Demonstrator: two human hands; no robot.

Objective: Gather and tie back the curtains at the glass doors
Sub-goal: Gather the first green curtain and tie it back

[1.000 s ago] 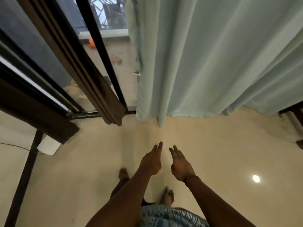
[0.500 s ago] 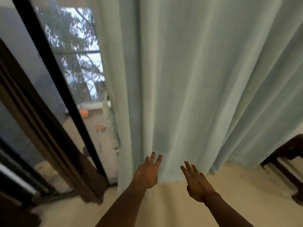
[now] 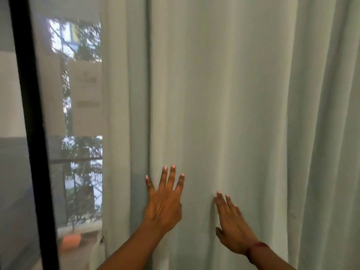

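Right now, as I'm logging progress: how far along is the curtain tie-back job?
Nothing looks done: the pale green curtain hangs spread beside the glass door, ungathered and untied. In hand: the left hand and right hand, fingers straight, reach its folds; neither grips. Left: bunching the fabric and tying it; no tie-back is visible.

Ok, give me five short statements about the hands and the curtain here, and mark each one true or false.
1. The left hand and the right hand both have straight fingers. True.
2. The curtain is already tied back. False: it hangs loose in long folds.
3. The left hand is nearer the curtain's open edge than the right hand. True.
4. The right hand grips a tie cord. False: it holds nothing.
5. The red band sits on the left wrist. False: it is on the right wrist.
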